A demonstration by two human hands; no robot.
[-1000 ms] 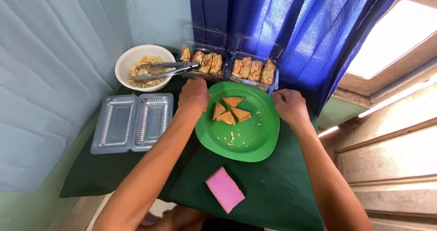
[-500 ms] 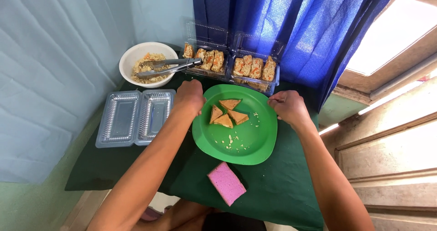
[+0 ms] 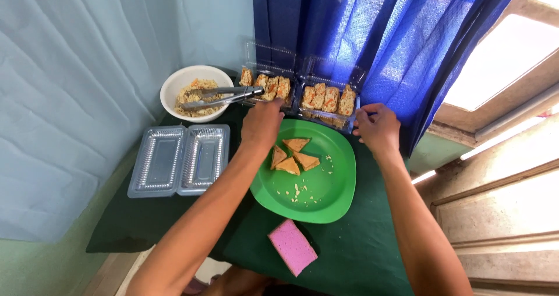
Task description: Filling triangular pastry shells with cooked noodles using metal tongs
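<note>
the left hand [image 3: 262, 123] rests at the far rim of the green plate [image 3: 326, 197], fingers curled over it, whether gripping cannot be told. the right hand [image 3: 378, 128] pinches the near edge of the clear sandwich tray [image 3: 327, 101] by the table's far edge, beside the curtain [image 3: 372, 34].

place: home food-prep corner | signs: blue curtain [image 3: 372, 34], window, cloth-covered table [image 3: 361, 255], filling bowl [image 3: 189, 92]
</note>
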